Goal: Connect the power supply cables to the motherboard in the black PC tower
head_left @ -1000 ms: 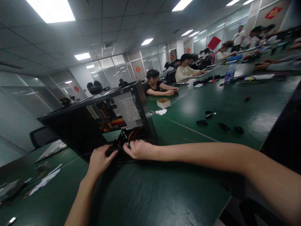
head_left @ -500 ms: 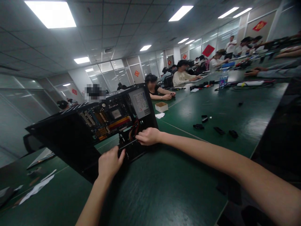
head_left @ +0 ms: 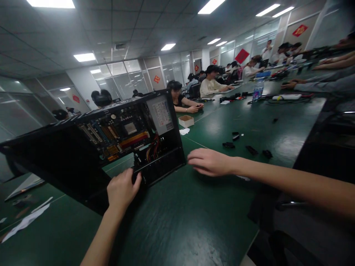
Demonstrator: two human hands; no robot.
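A black computer case (head_left: 63, 159) stands tilted on the green table, its open side facing me. Inside it I see a motherboard (head_left: 130, 128), a power supply with a pale label (head_left: 161, 113) and a bundle of coloured wires (head_left: 152, 149). My left hand (head_left: 121, 190) grips the lower edge of the case, thumb on the near side and fingers over the edge. Off the right corner of the case, my right hand (head_left: 212, 162) hovers over the table with its fingers loosely bent and apart from the case. Nothing shows in it.
Several small black parts (head_left: 252, 149) lie to the right on the green table (head_left: 172, 225). Beyond are a small open box (head_left: 186, 121), white paper (head_left: 184, 131) and a bottle (head_left: 257, 90). Paper strips (head_left: 27, 221) lie at left. People sit along the far tables; a chair (head_left: 294, 221) is at lower right.
My right hand has let go of the case's lower edge and moved right, away from it. My left hand keeps its hold. The view has shifted a little, so the case appears farther left.
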